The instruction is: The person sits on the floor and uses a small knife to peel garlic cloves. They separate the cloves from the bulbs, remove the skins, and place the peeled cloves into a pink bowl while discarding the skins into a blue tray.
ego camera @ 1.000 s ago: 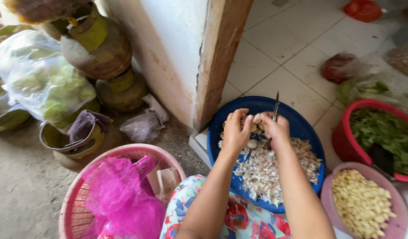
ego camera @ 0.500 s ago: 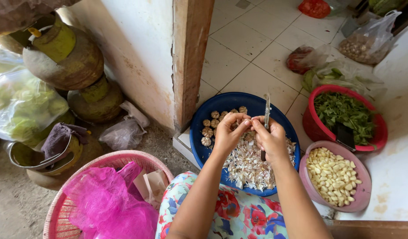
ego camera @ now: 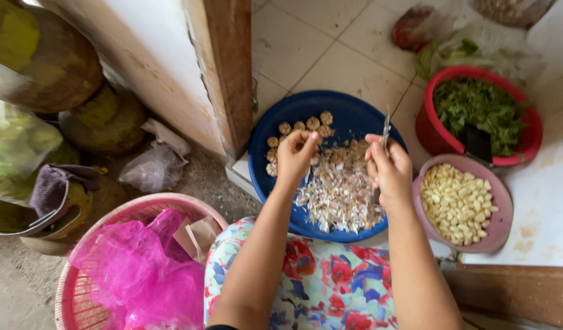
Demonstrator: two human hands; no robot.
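Observation:
A blue round tray lies on the tiled floor with a heap of garlic skins and several unpeeled garlic pieces along its far side. Over the tray, my left hand pinches a garlic clove. My right hand grips a small knife with the blade pointing up. The two hands are a little apart. A pink bowl of peeled garlic cloves sits right of my right hand.
A red bowl of chopped green leaves stands behind the pink bowl. A pink basket with a pink plastic bag sits at lower left. A door post, clay pots and plastic bags stand to the left.
My hands have come apart: the left hand moved left with the clove and the right hand moved right with the knife. The camera view shifted, so everything sits lower and more to the right.

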